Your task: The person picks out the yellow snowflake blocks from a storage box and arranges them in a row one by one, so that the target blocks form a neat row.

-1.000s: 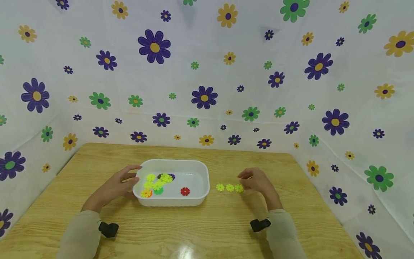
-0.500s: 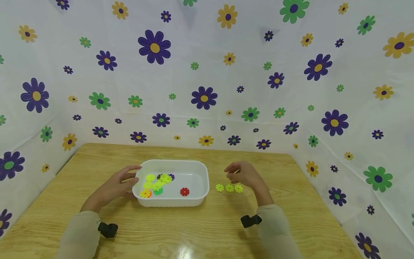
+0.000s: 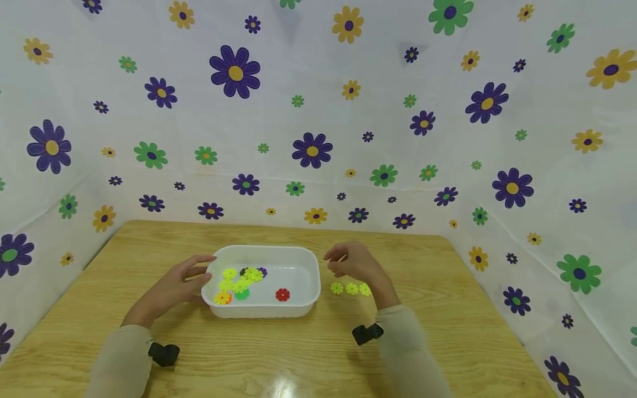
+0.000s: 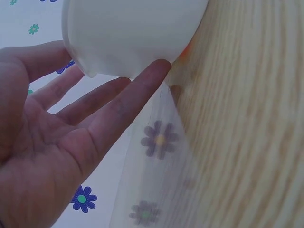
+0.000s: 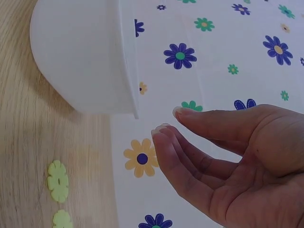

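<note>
My left hand [image 3: 176, 284] touches the left end of a white plastic tub [image 3: 271, 311], fingertips against its wall and rim. In the left wrist view its fingers [image 4: 118, 107] are extended along the tub's outer wall. Several yellow flower-shaped plastic discs [image 3: 241, 285] lie bunched in the tub's left part, over green, orange and purple ones. A red disc [image 3: 282, 294] lies apart to their right. Just beyond the tub's right end hovers my right hand [image 3: 355, 262], loosely bent, a gap between thumb and fingertips and nothing held. Below it, three yellow discs [image 3: 351, 289] form a row on the table.
The wooden table [image 3: 259, 359] is enclosed at the back and sides by a white flower-print cloth [image 3: 278, 121]. Each forearm wears a black wrist camera, the left one [image 3: 164, 354] and the right one [image 3: 367, 334].
My right hand has left the rightmost yellow disc of the row and moved left and away from me to the tub's right end. My left hand stays at the tub.
</note>
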{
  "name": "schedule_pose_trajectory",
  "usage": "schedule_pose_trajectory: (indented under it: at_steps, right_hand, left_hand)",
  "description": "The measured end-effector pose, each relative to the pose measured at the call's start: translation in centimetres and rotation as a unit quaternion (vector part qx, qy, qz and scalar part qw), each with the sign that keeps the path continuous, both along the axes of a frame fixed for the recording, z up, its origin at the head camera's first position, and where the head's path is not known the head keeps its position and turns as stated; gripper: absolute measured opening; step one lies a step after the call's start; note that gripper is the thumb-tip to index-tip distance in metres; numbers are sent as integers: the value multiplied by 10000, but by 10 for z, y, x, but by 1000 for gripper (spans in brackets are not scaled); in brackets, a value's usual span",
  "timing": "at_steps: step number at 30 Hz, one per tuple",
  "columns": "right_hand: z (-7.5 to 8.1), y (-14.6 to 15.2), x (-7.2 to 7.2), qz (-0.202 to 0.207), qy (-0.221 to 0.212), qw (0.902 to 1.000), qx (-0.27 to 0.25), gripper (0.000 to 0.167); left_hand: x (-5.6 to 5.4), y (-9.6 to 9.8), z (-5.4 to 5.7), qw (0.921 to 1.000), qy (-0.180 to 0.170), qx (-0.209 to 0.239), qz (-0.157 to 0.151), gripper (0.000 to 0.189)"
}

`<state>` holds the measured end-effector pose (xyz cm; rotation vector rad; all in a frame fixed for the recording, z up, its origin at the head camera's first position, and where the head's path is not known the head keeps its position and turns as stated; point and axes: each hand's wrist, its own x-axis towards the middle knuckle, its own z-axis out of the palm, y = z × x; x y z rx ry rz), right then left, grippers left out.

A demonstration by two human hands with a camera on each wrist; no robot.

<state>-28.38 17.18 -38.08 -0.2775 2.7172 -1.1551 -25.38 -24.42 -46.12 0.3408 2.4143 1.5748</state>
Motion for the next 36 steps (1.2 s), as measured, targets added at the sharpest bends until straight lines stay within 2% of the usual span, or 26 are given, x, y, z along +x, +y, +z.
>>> schedule_pose_trajectory:
  at_steps: [7,16,24,32,36]
  right_hand:
    - [-2,-24,-5,218,-12,9997,-120,18]
    - [-3,-53,-14,596,-111,9982,3,16]
    - [-12,-78,-24,847,-151,9962,117,18]
    - [-20,-110,-26,934,-208,9943,464,15]
    - [-27,-125,-28,930,-214,9943,481,13]
  left_hand:
    - [-1,-4,-4,10000,43,64,-3,57]
    - [0,-5,-3,9989,293,-283,211,60]
    - [-2,-4,-2,9993,236,-188,223,62]
    - [-3,-3,-1,9996,191,-89,189,63]
    - [-2,-4,-1,9995,241,-86,182,62]
